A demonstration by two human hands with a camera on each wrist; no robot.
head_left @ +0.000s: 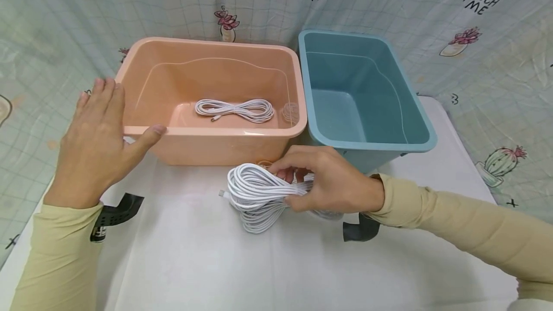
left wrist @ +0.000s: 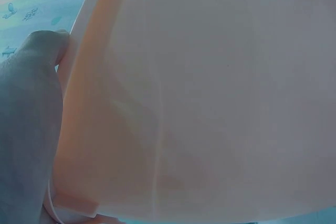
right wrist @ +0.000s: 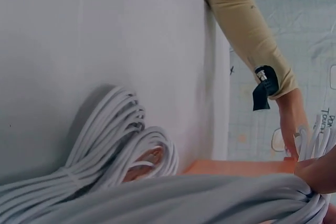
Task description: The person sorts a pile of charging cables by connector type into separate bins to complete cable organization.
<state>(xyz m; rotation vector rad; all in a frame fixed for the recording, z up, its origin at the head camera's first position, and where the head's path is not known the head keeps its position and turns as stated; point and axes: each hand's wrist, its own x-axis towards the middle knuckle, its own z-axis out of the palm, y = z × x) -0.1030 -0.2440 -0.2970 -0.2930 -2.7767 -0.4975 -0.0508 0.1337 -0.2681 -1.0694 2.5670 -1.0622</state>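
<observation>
My left hand (head_left: 97,145) lies against the left end of the peach plastic bin (head_left: 207,147), fingers straight and thumb over the front rim. The left wrist view shows that thumb (left wrist: 47,48) at the bin's edge. In front of the bin, my right hand (head_left: 330,179) pinches a coiled bundle of white cable (head_left: 252,186) between thumb and fingers. A pale connector (head_left: 223,194) sticks out at its left. In the right wrist view, the held cable (right wrist: 173,198) crosses the foreground, and another coiled white cable (right wrist: 100,140) lies on the table behind it.
Inside the peach bin lies a tied white cable (head_left: 235,109), near the bottom. A blue plastic bin (head_left: 373,147) stands close on its right with nothing visible inside. Behind both hangs a patterned cloth (head_left: 268,8); a white cover (head_left: 194,272) spreads over the table.
</observation>
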